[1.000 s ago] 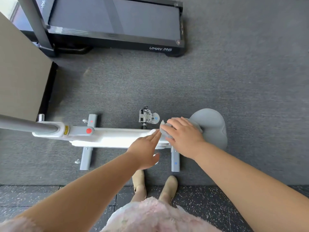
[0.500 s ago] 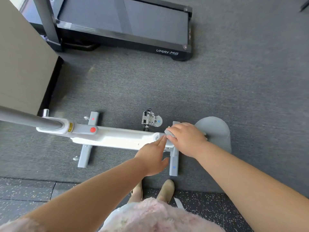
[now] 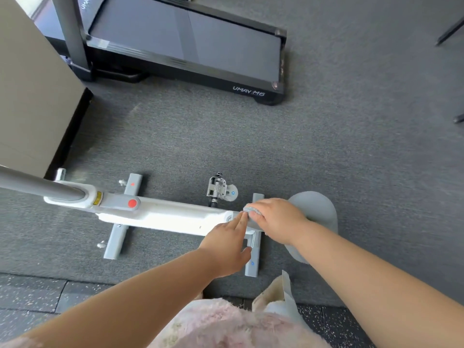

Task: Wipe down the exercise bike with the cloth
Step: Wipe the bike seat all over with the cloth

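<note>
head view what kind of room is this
Probably a home gym or fitness room: a treadmill stands behind the exercise bike, with speckled rubber floor tiles at the near edge.

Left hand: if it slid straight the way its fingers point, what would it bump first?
Probably the small grey fuzzy cloth that the right hand grips on the white exercise bike frame; the left hand's straight fingers point at it, nearly touching.
</note>
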`<state>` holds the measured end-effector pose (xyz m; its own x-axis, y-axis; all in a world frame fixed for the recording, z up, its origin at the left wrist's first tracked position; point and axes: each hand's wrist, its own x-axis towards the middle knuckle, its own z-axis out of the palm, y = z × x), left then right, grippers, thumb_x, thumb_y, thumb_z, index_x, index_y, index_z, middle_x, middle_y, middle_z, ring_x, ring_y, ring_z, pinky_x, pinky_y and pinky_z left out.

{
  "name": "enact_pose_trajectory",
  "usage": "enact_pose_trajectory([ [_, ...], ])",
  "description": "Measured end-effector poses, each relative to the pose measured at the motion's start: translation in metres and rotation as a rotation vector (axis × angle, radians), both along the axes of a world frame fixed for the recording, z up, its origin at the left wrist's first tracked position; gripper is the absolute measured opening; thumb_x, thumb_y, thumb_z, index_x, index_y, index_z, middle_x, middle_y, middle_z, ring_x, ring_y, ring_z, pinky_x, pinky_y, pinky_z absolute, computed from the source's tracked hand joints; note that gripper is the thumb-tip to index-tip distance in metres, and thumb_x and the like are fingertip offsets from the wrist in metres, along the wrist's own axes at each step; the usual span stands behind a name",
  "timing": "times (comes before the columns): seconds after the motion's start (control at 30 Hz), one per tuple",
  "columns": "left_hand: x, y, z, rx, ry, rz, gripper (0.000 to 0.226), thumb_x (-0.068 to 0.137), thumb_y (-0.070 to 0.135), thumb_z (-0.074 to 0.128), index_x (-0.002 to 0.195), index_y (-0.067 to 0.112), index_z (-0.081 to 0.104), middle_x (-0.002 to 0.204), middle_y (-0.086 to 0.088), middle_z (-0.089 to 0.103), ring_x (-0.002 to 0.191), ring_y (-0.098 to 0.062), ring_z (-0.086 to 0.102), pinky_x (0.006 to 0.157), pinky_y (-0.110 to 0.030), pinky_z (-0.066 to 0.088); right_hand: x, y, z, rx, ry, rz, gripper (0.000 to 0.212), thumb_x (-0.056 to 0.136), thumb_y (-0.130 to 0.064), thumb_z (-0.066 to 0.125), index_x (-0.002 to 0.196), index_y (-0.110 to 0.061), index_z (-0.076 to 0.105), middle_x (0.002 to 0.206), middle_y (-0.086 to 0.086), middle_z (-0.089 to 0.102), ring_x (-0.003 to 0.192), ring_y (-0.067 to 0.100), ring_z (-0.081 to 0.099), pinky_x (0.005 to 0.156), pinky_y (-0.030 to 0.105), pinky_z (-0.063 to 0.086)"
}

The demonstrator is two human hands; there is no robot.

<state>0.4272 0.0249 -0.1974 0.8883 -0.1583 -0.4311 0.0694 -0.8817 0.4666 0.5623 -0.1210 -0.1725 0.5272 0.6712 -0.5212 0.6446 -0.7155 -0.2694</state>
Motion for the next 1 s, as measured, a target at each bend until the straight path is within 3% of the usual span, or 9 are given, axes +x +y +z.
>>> enact_pose_trajectory([
  [0.3, 0.003, -0.034, -0.018, 0.09, -0.062, 0.242, 0.075, 0.107, 0.051, 0.023, 0.166, 0.008, 0.008, 0.173, -0.008, 0.022, 0.157, -0.025, 0.028, 0.128, -0.035, 0.021, 0.039, -0.03, -0.011, 0.046, -0.015, 0.122, 0.045, 0.105, -0.052, 0.028, 0.115, -0.027, 0.064, 0.112, -0.001, 0.07, 0.107, 0.027, 0.063, 0.085, 0.037, 0.048],
  [0.4, 0.001, -0.068, -0.016, 0.06, -0.059, 0.458, 0.088, 0.096, 0.06, 0.008, 0.166, 0.007, 0.011, 0.172, -0.01, 0.023, 0.158, -0.024, 0.024, 0.129, -0.035, 0.02, 0.048, -0.049, -0.016, 0.086, -0.003, 0.172, 0.046, 0.105, -0.053, 0.027, 0.127, -0.031, 0.061, 0.115, -0.003, 0.069, 0.109, 0.026, 0.063, 0.087, 0.04, 0.05],
  [0.57, 0.012, -0.107, -0.014, 0.06, -0.031, 0.756, 0.088, 0.103, 0.062, 0.035, 0.166, 0.008, 0.005, 0.174, -0.007, 0.016, 0.159, -0.022, 0.018, 0.129, -0.036, 0.018, 0.068, -0.074, -0.017, 0.098, -0.026, 0.317, 0.043, 0.106, -0.046, 0.031, 0.134, -0.027, 0.058, 0.126, -0.003, 0.067, 0.119, 0.024, 0.058, 0.102, 0.036, 0.04],
  [0.67, 0.021, -0.12, -0.006, 0.063, 0.014, 0.857, 0.088, 0.103, 0.062, 0.04, 0.166, 0.011, 0.004, 0.173, -0.005, 0.018, 0.157, -0.023, 0.024, 0.127, -0.037, 0.024, 0.074, -0.067, -0.014, 0.061, 0.039, 0.321, 0.044, 0.106, -0.048, 0.029, 0.138, -0.031, 0.055, 0.131, -0.002, 0.065, 0.12, 0.027, 0.059, 0.096, 0.04, 0.047],
  [0.73, 0.028, -0.126, -0.004, 0.069, 0.041, 0.902, 0.087, 0.104, 0.058, 0.042, 0.166, 0.012, 0.003, 0.172, -0.008, 0.022, 0.155, -0.026, 0.029, 0.125, -0.039, 0.027, 0.077, -0.053, -0.013, 0.036, 0.125, 0.324, 0.046, 0.106, -0.05, 0.027, 0.144, -0.037, 0.05, 0.138, -0.003, 0.063, 0.126, 0.027, 0.058, 0.1, 0.041, 0.048],
  [0.9, 0.033, -0.129, -0.004, 0.088, 0.068, 0.931, 0.089, 0.106, 0.057, 0.04, 0.166, 0.007, -0.003, 0.175, -0.009, 0.009, 0.16, -0.024, 0.017, 0.129, -0.036, 0.018, 0.074, -0.021, -0.01, 0.062, 0.335, 0.349, 0.047, 0.107, -0.051, 0.028, 0.151, -0.043, 0.041, 0.145, -0.005, 0.058, 0.134, 0.022, 0.051, 0.101, 0.033, 0.042],
  [1.0, 0.033, -0.13, -0.006, 0.069, 0.062, 0.957, 0.095, 0.104, 0.062, 0.042, 0.165, 0.006, -0.004, 0.175, -0.009, 0.009, 0.161, -0.023, 0.014, 0.13, -0.036, 0.015, 0.081, -0.029, -0.013, 0.074, 0.373, 0.356, 0.045, 0.105, -0.055, 0.032, 0.147, -0.045, 0.044, 0.136, -0.005, 0.065, 0.127, 0.02, 0.057, 0.103, 0.036, 0.046],
])
